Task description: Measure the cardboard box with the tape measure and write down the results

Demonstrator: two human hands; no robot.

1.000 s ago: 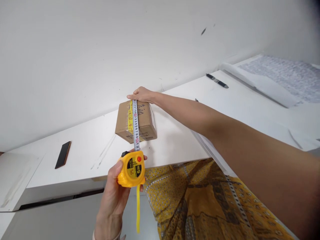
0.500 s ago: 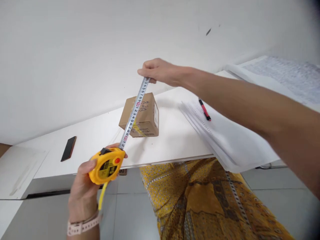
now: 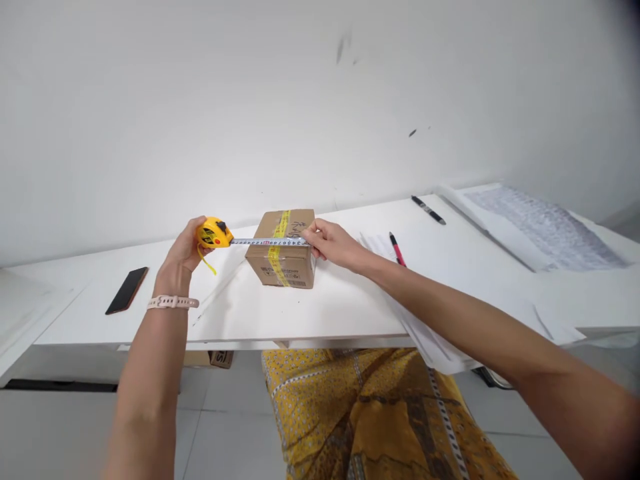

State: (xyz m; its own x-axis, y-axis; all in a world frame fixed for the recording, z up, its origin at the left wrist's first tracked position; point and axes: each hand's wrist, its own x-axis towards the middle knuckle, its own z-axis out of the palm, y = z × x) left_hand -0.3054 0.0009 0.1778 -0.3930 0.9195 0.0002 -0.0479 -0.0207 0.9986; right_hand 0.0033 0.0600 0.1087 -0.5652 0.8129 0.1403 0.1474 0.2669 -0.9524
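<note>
My left hand (image 3: 184, 248) is closed around the yellow case of a tape measure (image 3: 213, 233), left of a cardboard box (image 3: 287, 270). A yellow wrist cord dangles beneath the case. The tape's silver blade (image 3: 253, 242) runs sideways along the box's top near edge, its numbers facing up. At the box's right corner my right hand (image 3: 330, 243) pinches the blade's free end; the fingers hide the tip. Yellow printed packing tape (image 3: 275, 260) runs over the box's top and front, and dark handwriting marks the top.
A phone (image 3: 127, 291) lies on the white table (image 3: 240, 320) at left. Papers (image 3: 440, 347), a red-black pen (image 3: 397, 248), a black pen (image 3: 428, 210) and a printed sheet (image 3: 540, 227) lie at right. The wall (image 3: 225, 100) rises behind. Another carton (image 3: 220, 359) shows below the table.
The tape's blade has swung from a steep slant above the box to nearly level across it. My right hand has come down to the box; my left hand has moved up beside it.
</note>
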